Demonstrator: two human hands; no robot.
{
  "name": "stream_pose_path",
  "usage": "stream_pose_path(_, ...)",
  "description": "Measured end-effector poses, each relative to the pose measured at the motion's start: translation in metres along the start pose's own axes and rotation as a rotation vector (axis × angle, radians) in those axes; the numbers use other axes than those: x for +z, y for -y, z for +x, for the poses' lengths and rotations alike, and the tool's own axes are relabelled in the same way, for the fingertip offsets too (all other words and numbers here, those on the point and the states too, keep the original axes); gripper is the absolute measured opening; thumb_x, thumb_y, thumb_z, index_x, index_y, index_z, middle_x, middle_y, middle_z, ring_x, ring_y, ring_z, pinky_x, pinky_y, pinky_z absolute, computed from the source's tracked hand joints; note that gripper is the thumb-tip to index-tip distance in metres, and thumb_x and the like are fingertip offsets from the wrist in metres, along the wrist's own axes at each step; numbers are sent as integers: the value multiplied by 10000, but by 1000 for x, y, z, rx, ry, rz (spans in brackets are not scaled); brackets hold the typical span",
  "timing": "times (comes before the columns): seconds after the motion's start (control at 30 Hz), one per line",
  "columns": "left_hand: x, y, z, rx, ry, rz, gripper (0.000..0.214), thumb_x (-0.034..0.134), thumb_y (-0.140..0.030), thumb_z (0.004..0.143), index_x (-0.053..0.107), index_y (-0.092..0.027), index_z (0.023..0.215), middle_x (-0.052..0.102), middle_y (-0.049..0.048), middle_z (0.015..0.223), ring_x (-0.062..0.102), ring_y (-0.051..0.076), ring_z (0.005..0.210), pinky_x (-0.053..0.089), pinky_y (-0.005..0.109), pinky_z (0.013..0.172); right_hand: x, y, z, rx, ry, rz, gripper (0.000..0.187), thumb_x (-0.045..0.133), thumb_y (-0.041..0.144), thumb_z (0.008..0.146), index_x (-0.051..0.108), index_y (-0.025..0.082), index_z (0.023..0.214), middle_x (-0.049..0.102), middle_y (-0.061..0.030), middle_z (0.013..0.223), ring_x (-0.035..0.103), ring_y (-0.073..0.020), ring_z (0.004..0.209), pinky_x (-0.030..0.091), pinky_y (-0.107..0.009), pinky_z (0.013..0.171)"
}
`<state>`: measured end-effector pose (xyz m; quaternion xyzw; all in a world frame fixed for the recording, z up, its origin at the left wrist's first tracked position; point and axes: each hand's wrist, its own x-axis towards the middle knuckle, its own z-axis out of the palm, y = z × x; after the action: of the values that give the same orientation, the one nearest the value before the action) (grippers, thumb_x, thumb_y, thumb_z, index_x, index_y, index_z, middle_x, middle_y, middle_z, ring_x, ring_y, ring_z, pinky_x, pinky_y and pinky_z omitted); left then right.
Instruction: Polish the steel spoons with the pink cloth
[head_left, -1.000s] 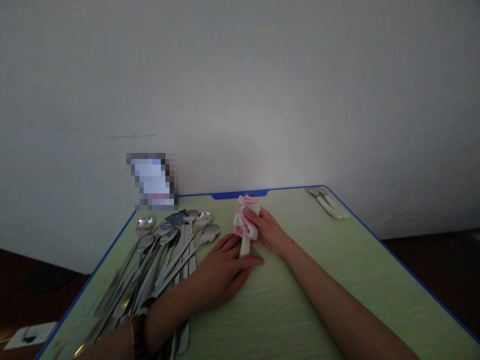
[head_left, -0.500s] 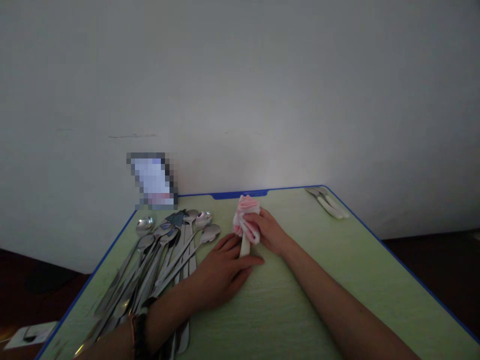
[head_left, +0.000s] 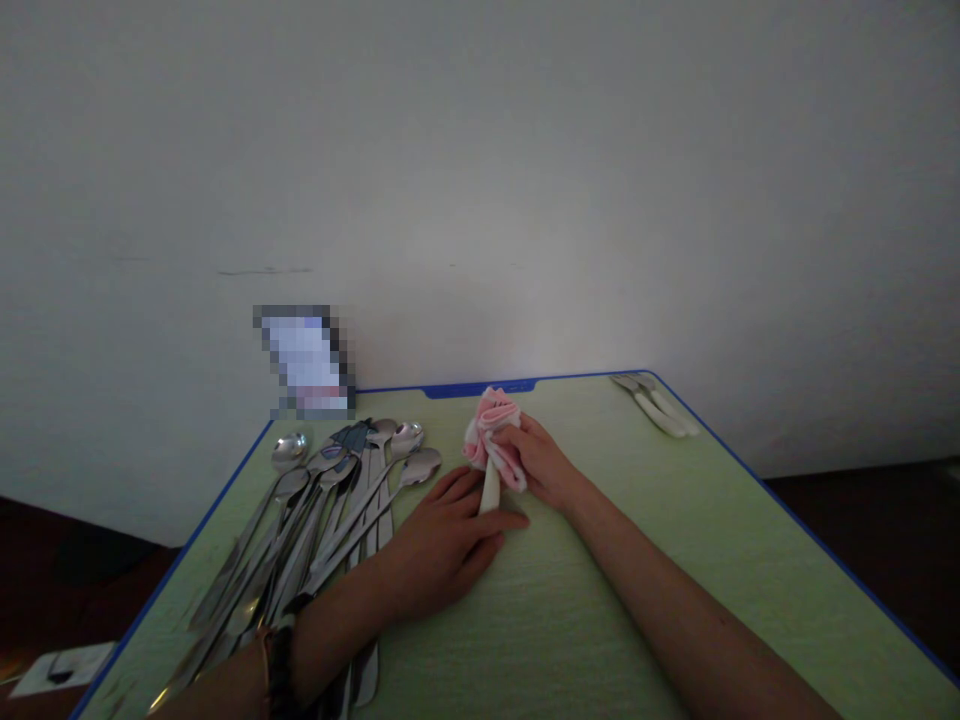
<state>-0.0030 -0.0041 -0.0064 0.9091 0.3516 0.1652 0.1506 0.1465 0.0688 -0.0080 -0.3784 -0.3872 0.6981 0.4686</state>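
Observation:
My right hand [head_left: 544, 463] is closed around a pink and white cloth [head_left: 491, 438], which is wrapped over the far end of a white-handled utensil [head_left: 490, 493]. My left hand [head_left: 442, 540] lies on the pale green table [head_left: 675, 560] and pinches the white handle between thumb and fingers, pressing it to the surface. The utensil's head is hidden inside the cloth.
A pile of several long metal spoons [head_left: 322, 510] lies on the table's left side, under my left forearm. Two white-handled utensils [head_left: 656, 405] rest at the far right corner. A blurred-out object [head_left: 307, 362] stands by the wall, and a white thing [head_left: 56, 668] lies on the floor at left.
My right hand has twisted the cloth slightly on the utensil, so its folds have shifted a little toward me. My left hand has stayed where it was.

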Motion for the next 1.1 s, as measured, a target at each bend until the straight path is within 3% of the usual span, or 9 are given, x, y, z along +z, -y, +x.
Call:
stream_pose_path(0.27, 1, 1, 0, 7, 1, 1, 318, 475, -243, 904, 590, -306, 1193, 617, 53, 1070, 481, 236, 1098, 309, 475, 1044, -2, -1, 0, -5, -1, -11, 163, 566, 189, 575, 542, 185, 736, 533, 60, 552, 410, -78, 462, 311, -207, 438)
stream_pose_path(0.5, 1, 0, 0, -3, 4, 2, 325, 474, -233, 905, 588, -312, 1199, 615, 50, 1108, 474, 236, 1124, 301, 472, 1052, -4, -4, 3, -22, -12, -29, 183, 581, 210, 562, 571, 180, 742, 579, 36, 612, 478, -101, 530, 363, -221, 497)
stream_pose_path(0.87, 1, 1, -1, 3, -7, -4, 321, 476, -240, 906, 585, -313, 1199, 617, 48, 1103, 479, 232, 1121, 306, 468, 1050, -3, -4, 3, -14, -10, -24, 173, 581, 214, 546, 568, 181, 715, 545, 53, 551, 438, -82, 468, 336, -201, 434)
stream_pose_path(1.1, 0, 1, 0, 18, -7, -3, 327, 484, -226, 897, 585, -308, 1197, 614, 44, 1115, 477, 236, 1123, 303, 475, 1050, 1, 1, 1, 1, 18, -6, 161, 575, 212, 554, 576, 178, 712, 582, 34, 564, 486, -99, 487, 357, -205, 430)
